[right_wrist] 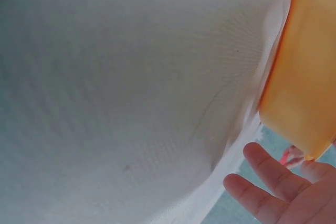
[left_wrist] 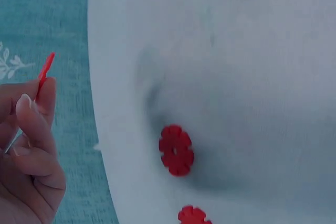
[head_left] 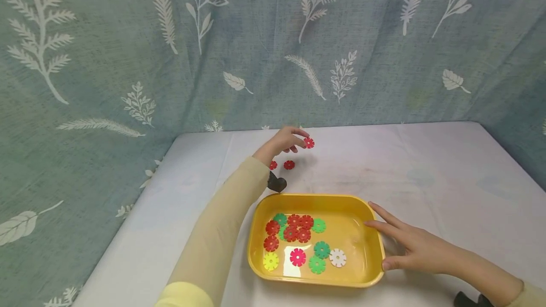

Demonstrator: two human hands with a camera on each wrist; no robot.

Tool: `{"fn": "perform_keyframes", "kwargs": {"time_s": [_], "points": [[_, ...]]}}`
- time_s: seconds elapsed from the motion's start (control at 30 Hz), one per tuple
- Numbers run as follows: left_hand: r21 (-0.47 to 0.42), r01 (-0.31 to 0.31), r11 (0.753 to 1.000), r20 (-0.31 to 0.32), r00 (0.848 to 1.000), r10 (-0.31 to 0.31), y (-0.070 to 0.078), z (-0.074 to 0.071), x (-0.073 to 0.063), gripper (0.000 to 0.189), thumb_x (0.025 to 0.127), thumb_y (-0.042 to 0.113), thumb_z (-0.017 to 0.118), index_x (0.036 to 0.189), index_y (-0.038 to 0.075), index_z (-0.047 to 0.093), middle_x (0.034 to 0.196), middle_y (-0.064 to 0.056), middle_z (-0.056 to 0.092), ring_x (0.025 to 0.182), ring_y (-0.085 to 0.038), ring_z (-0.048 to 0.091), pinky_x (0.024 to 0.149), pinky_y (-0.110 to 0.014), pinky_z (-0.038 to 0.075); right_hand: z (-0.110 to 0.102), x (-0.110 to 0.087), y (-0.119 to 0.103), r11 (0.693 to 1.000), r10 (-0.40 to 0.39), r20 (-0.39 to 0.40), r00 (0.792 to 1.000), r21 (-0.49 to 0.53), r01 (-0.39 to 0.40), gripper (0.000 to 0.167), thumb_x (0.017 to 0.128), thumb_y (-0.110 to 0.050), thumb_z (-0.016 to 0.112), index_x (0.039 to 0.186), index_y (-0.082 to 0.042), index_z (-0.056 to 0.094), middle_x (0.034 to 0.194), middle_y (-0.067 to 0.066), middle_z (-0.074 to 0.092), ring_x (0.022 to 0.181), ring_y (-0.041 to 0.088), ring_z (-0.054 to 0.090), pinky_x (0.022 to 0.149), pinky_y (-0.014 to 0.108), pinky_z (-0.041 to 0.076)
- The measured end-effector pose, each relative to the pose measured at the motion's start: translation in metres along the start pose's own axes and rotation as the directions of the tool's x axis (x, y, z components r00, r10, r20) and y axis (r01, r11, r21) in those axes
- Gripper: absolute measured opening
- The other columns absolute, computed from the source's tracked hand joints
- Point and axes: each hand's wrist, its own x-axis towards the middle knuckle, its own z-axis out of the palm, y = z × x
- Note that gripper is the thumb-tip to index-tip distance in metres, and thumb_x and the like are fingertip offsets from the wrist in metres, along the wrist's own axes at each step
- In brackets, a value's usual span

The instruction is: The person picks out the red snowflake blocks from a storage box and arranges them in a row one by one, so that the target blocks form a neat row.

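Note:
My left hand is raised over the far part of the table and pinches a red notched plastic disc between thumb and fingers. That disc shows edge-on in the left wrist view. Two more red discs lie on the table below the hand, one fully seen and another partly hidden by the arm. At the right end of a yellow tray, my right hand touches the rim with extended fingers. Two fingers are spread apart from the tray in the right wrist view.
Inside the tray lie several red and green discs, a yellow disc, a pink disc and a white disc. A black object sits by the left forearm. Patterned cloth hangs behind the white table.

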Motion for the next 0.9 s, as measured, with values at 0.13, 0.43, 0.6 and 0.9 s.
{"fn": "perform_keyframes", "kwargs": {"time_s": [0.13, 0.43, 0.6, 0.9], "points": [[0.062, 0.004, 0.998, 0.02, 1.0, -0.005, -0.005, -0.003, 0.003, 0.032, 0.084, 0.014, 0.064, 0.116, 0.018, 0.062, 0.107, -0.002, 0.06, 0.066, -0.023, 0.052, 0.054, -0.024, 0.034, 0.0, 0.0, 0.0, 1.0, 0.005, -0.002, 1.0, 0.003, -0.005, 0.068, 0.077, -0.043, 0.068, 0.137, -0.026, 0.039, 0.154, 0.008, 0.008, 0.121, 0.042, 0.043, 0.075, 0.05, 0.05], [0.238, -0.005, 0.971, 0.129, 0.991, -0.026, -0.017, 0.003, 0.005, 0.03, 0.086, 0.018, 0.063, 0.116, 0.019, 0.062, 0.1, -0.004, 0.059, 0.069, -0.021, 0.05, 0.076, -0.032, 0.047, 0.001, 0.0, 0.002, 1.0, 0.006, -0.006, 1.0, 0.0, -0.006, 0.069, 0.077, -0.044, 0.068, 0.137, -0.026, 0.039, 0.154, 0.004, 0.007, 0.121, 0.041, 0.043, 0.076, 0.049, 0.05], [0.268, 0.005, 0.963, 0.13, 0.991, -0.042, -0.027, 0.008, 0.007, 0.029, 0.087, 0.017, 0.062, 0.116, 0.02, 0.062, 0.083, -0.006, 0.058, 0.066, -0.02, 0.048, 0.073, -0.03, 0.046, 0.001, 0.0, 0.003, 1.0, 0.001, -0.011, 1.0, -0.01, -0.002, 0.069, 0.077, -0.044, 0.068, 0.137, -0.026, 0.04, 0.154, 0.004, 0.007, 0.121, 0.041, 0.043, 0.076, 0.048, 0.05], [0.218, -0.028, 0.975, 0.166, 0.986, -0.009, -0.048, 0.015, 0.013, 0.033, 0.087, 0.017, 0.061, 0.12, 0.018, 0.059, 0.08, -0.003, 0.055, 0.055, -0.015, 0.044, 0.06, -0.019, 0.046, 0.001, 0.0, 0.003, 1.0, 0.001, -0.007, 1.0, 0.0, -0.001, 0.069, 0.077, -0.044, 0.068, 0.137, -0.025, 0.04, 0.154, 0.003, 0.007, 0.121, 0.042, 0.042, 0.075, 0.051, 0.05]]}}
